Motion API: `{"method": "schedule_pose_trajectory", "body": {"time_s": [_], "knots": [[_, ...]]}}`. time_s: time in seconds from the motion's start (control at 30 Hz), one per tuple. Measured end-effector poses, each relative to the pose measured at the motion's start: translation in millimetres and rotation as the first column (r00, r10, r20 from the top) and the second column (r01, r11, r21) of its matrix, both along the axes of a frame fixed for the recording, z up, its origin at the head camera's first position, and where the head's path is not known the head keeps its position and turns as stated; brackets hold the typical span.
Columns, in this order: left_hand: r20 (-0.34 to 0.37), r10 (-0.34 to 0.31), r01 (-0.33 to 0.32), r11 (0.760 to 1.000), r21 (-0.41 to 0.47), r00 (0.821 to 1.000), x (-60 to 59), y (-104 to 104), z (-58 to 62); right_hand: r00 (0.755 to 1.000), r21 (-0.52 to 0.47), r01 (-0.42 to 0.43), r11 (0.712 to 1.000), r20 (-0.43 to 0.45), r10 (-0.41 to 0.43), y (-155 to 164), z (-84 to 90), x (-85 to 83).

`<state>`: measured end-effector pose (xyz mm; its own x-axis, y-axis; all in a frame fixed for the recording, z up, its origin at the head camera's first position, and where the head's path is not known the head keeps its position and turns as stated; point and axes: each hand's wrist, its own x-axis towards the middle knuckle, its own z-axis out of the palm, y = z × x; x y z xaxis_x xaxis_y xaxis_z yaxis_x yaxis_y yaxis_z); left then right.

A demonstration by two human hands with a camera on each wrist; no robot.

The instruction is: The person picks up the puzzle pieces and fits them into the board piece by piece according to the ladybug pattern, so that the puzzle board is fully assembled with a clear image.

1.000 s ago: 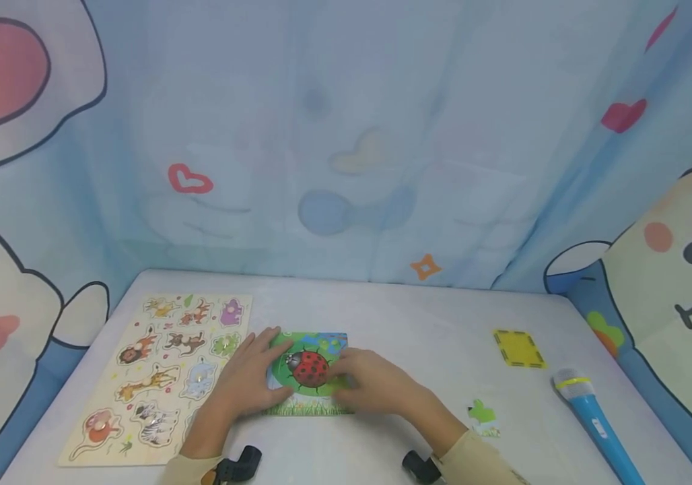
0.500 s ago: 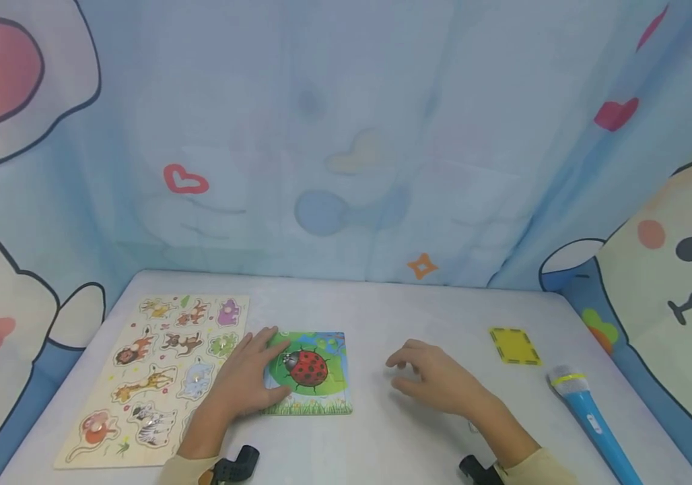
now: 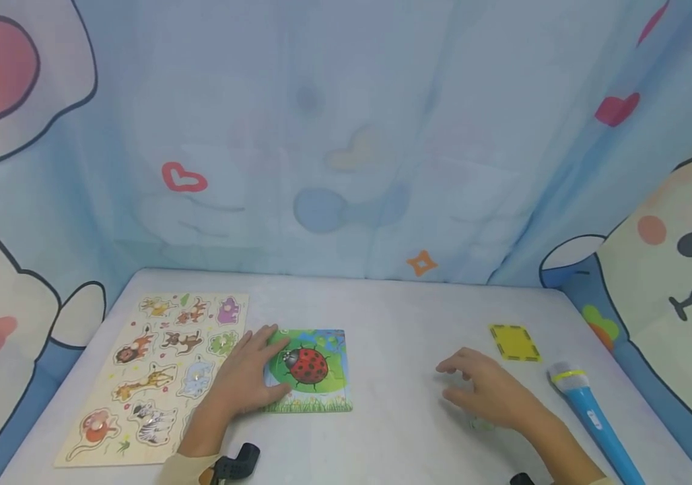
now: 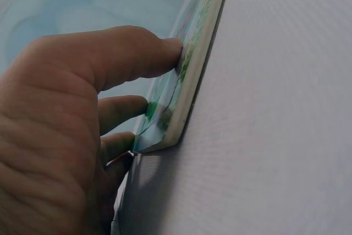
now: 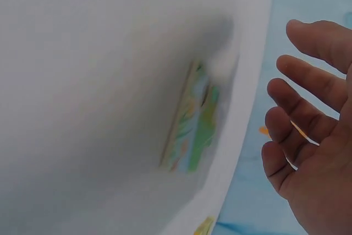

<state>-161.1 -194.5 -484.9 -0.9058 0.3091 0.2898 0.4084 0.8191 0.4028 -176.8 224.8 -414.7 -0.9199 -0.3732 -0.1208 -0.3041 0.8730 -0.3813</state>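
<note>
Nearest you, your left hand [image 3: 243, 387] lies flat on the left edge of the ladybird puzzle [image 3: 312, 370], fingers straight and pressing. The left wrist view shows your thumb [image 4: 137, 53] set against the top face of the board at its near rim, with the other fingers reaching past its corner. The puzzle sits square on the white table [image 3: 394, 323], near the front, a little left of centre.

Your right hand [image 3: 491, 394] hovers over bare table to the right of the puzzle, well apart from it. It holds nothing; its fingers are loosely spread and slightly bent, which the right wrist view confirms. A small green piece [image 3: 480, 424] shows just beneath its palm, mostly hidden.

To the right, a blue toy microphone [image 3: 588, 414] lies angled toward the table's right edge, near your right hand. Just beyond it rests 1 yellow square card [image 3: 514, 342].

On the left, the animal peg board [image 3: 158, 374] runs along the table's left edge, just beside your left hand.

The widest open room lies between the puzzle and the yellow card, and across the table's far half up to the cartoon-printed curtain [image 3: 346, 135].
</note>
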Motion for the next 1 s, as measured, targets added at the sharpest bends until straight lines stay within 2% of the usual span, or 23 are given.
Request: {"method": "schedule_pose_trajectory", "body": {"time_s": [0.2, 0.43, 0.7, 1.0], "knots": [[0.011, -0.003, 0.003, 1.000, -0.008, 1.000, -0.7, 1.2, 0.9, 0.995, 0.072, 0.071, 0.995, 0.061, -0.075, 21.7, -7.3, 5.4], [0.022, -0.005, 0.006, 1.000, -0.023, 1.000, -0.4, -0.9, 2.6, 0.991, 0.137, 0.055, 0.989, 0.113, -0.071, 35.4, -8.6, 7.2], [0.030, -0.003, 0.003, 1.000, -0.008, 1.000, 0.0, -1.0, 2.7, 0.979, 0.119, 0.088, 0.989, 0.175, -0.108, 41.4, -11.0, 10.0], [0.022, 0.004, -0.004, 1.000, -0.017, 1.000, -0.8, -1.4, 0.9, 0.984, 0.118, 0.084, 0.989, 0.146, -0.101, 33.1, -10.5, 9.2]]}}
